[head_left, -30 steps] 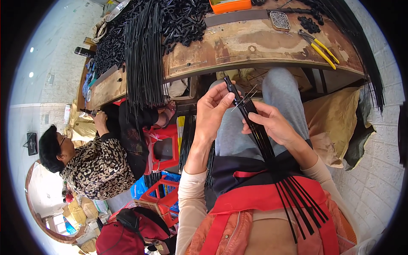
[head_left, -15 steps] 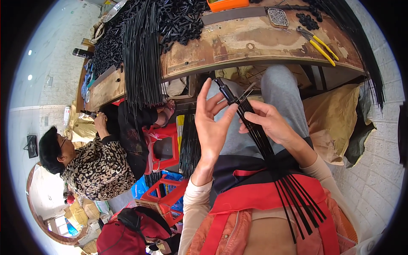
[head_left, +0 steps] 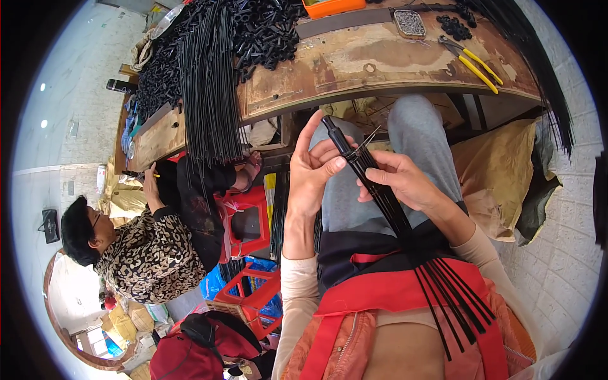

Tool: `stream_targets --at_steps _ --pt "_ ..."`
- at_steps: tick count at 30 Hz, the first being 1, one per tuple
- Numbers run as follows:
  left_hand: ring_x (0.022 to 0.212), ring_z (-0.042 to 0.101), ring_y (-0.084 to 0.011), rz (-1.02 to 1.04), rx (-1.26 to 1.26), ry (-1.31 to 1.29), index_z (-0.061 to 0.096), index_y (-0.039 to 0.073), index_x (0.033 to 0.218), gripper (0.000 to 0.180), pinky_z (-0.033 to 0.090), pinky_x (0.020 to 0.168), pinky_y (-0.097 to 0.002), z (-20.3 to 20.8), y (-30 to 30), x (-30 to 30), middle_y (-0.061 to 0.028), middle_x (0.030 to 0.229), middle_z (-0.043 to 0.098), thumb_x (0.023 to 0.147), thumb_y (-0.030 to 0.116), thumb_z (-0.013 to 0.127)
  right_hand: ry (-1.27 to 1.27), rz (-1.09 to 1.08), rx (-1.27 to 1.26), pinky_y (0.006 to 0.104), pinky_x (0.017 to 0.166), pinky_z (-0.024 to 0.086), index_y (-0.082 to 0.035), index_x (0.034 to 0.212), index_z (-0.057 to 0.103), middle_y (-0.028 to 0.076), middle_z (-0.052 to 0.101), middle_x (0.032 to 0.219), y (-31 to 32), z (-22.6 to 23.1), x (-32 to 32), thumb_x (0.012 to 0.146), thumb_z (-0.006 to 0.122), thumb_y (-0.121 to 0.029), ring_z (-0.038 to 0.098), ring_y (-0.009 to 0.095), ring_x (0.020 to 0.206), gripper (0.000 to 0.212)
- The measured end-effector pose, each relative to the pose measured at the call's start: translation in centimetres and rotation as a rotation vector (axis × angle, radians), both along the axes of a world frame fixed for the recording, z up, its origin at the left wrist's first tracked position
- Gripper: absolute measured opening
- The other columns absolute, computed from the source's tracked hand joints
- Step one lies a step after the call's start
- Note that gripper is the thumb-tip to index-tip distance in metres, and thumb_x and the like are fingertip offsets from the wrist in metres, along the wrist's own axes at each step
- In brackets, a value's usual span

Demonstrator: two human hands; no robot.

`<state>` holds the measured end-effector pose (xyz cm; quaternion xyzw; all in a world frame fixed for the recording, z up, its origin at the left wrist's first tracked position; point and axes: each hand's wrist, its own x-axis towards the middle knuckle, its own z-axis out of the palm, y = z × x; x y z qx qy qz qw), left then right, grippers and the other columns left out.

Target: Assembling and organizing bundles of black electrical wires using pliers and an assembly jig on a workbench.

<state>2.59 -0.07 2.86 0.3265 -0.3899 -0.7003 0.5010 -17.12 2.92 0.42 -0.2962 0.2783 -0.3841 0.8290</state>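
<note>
A narrow bundle of black ribs with a dark plastic tube at its top, which looks like an umbrella frame (head_left: 387, 206), lies slanting over my lap. My left hand (head_left: 309, 174) is at the tube, its thumb against the side and some fingers curled behind, while the index finger points up. Just below the tube, my right hand (head_left: 402, 180) pinches the ribs between thumb and fingers. Thin wire ends (head_left: 372, 135) stick out to the right beneath the tube. The loose rib ends fan out across my red apron (head_left: 373, 292).
Ahead is a worn wooden table (head_left: 342, 66) with yellow-handled pliers (head_left: 476, 66), a tin of small metal parts (head_left: 410, 24), a heap of black plastic parts (head_left: 266, 31) and long black rods (head_left: 206, 95). A co-worker (head_left: 149, 253) sits at left, near red stools (head_left: 247, 228).
My left thumb has come down against the tube, and the left fingers have closed in behind it. The right hand keeps its hold on the ribs.
</note>
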Motion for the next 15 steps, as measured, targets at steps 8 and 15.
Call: stream_targets --at_steps 8,15 --pt "0.105 0.065 -0.0253 -0.136 0.06 0.165 0.035 0.008 0.144 0.086 0.048 0.096 -0.0382 -1.4 -1.1 -0.4 -0.0163 0.11 0.066 0.072 0.004 0.081 0.002 -0.037 -0.06 0.0337 0.076 0.057 0.0 0.118 0.055 0.008 0.063 0.095 0.2 0.4 -0.4 0.096 0.058 -0.019 0.067 0.019 0.082 0.029" --pt "0.107 0.064 -0.0261 0.008 0.001 0.037 0.038 0.006 0.141 0.079 0.049 0.096 -0.039 -1.0 -0.3 -0.7 -0.0174 0.112 0.066 0.073 0.0 0.079 -0.028 -0.042 -0.058 0.0339 0.077 0.057 0.0 0.119 0.054 0.008 0.063 0.095 0.2 0.2 -0.6 0.096 0.058 -0.018 0.066 0.019 0.081 0.03"
